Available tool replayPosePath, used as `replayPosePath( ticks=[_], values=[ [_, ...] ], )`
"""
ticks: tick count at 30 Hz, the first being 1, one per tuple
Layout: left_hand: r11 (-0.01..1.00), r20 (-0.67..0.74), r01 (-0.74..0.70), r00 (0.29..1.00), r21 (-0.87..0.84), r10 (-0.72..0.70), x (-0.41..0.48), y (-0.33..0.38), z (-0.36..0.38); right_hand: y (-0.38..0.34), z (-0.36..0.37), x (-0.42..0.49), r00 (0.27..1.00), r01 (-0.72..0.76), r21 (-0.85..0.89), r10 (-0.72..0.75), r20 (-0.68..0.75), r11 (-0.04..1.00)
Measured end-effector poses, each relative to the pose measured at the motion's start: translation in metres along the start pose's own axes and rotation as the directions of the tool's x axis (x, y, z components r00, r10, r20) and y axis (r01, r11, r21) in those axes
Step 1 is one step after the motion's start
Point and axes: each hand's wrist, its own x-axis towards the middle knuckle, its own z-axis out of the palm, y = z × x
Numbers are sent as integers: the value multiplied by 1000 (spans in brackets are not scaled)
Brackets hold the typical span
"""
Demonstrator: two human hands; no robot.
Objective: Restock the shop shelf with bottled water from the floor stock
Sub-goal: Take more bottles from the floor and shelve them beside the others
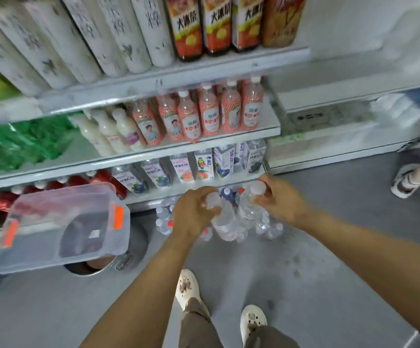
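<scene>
My left hand (193, 212) grips the neck of a clear water bottle (225, 226) with a white cap. My right hand (279, 199) holds a second clear water bottle (247, 209) by its capped top. Both bottles hang side by side just above the floor stock of small water bottles (165, 223), which lies on the grey floor at the foot of the shelf. The lowest shelf board (168, 189) runs just behind my hands, with juice cartons (186, 169) standing on it.
A clear plastic bin (63, 227) with orange latches sits tilted at the left, above a round metal pot (128, 262). Pink-labelled bottles (208, 114) fill the middle shelf. A chest freezer (329, 116) stands to the right. Another person's foot (407, 182) is at far right. My shoes (187, 287) are below.
</scene>
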Motion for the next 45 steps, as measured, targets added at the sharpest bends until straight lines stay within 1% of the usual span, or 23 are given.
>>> replayPosePath(
  ticks=[3, 6, 8, 11, 14, 18, 20, 23, 27, 30, 34, 37, 40, 42, 45],
  values=[
    [988, -82, -100, 992, -119, 91, -13, 43, -50, -38, -52, -13, 994, 102, 86, -99, -43, 991],
    [947, -156, -188, 976, -262, 151, -23, 89, -97, -76, -98, -21, 971, 239, 197, -232, -56, 951],
    [911, -194, -224, 967, -347, 164, -26, 117, -125, -102, -126, -25, 962, 272, 252, -256, -94, 929],
    [863, -283, -281, 944, -421, 170, -30, 151, -165, -145, -164, -29, 952, 301, 342, -261, -159, 890],
    [819, -372, -329, 915, -470, 154, -30, 176, -205, -189, -197, -32, 919, 378, 295, -316, -237, 878],
    [743, -423, -367, 897, -560, 125, -24, 205, -256, -246, -232, -30, 869, 449, 253, -352, -349, 857],
    [714, -455, -403, 881, -573, 132, -16, 213, -281, -275, -243, -24, 841, 484, 228, -377, -387, 845],
    [702, -482, -438, 863, -561, 153, 1, 219, -323, -323, -251, -16, 805, 541, 212, -427, -412, 814],
    [656, -470, -456, 866, -601, 172, 24, 219, -391, -396, -251, 7, 751, 594, 184, -458, -477, 783],
    [635, -479, -491, 853, -597, 209, 40, 216, -450, -454, -253, 24, 709, 629, 161, -476, -521, 761],
    [611, -475, -516, 845, -601, 247, 57, 210, -529, -530, -256, 42, 675, 655, 125, -504, -539, 745],
    [618, -473, -530, 837, -580, 275, 64, 207, -580, -584, -264, 52, 642, 676, 65, -543, -541, 734],
    [613, -468, -545, 831, -572, 302, 71, 207, -627, -635, -282, 58, 590, 695, 24, -551, -591, 719],
    [617, -470, -557, 823, -556, 319, 76, 209, -654, -671, -302, 61, 559, 716, 31, -545, -625, 698],
    [604, -484, -566, 817, -562, 315, 82, 216, -691, -719, -334, 71, 545, 735, 76, -521, -657, 674]
  ],
)
